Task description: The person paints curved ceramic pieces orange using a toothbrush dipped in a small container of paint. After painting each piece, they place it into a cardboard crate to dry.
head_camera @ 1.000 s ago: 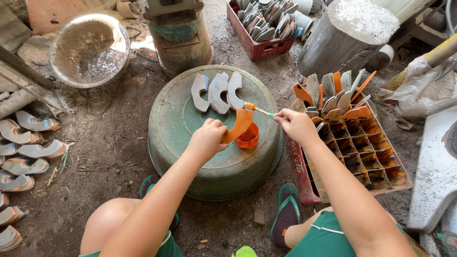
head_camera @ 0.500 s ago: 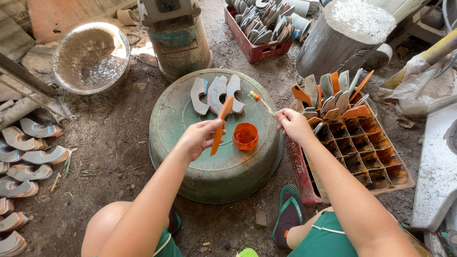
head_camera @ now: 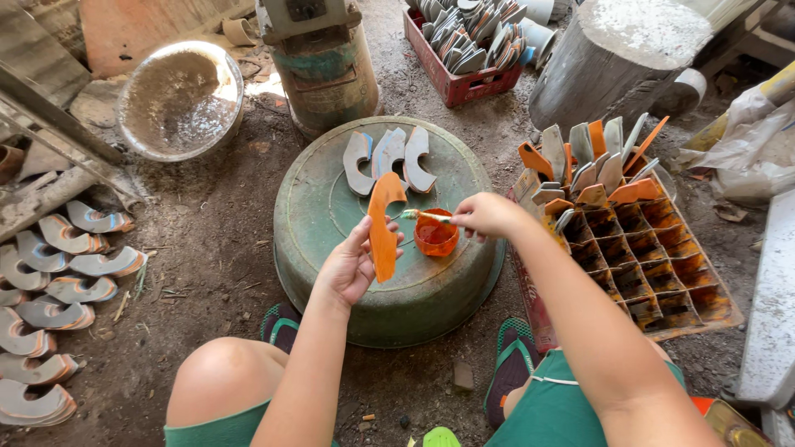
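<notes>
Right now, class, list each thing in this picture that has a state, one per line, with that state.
Left hand: holding the curved orange piece upright.
Curved orange piece: coated orange, held above the basin.
Right hand: pinching a small brush.
Small brush: tip against the orange piece.
Orange cup: open, holding orange liquid.
Green basin: upside down, used as a table.
Three grey pieces: unpainted, lying flat.
Compartment crate: nearer cells bare, far cells filled.

I find no labels, signs or screens. The only packaging is two crates on the dirt floor: a red plastic crate (head_camera: 460, 81) at the far edge, and a rust-stained compartmented crate (head_camera: 662, 273) at the right, just beside the upturned green basin (head_camera: 331, 248).
</notes>
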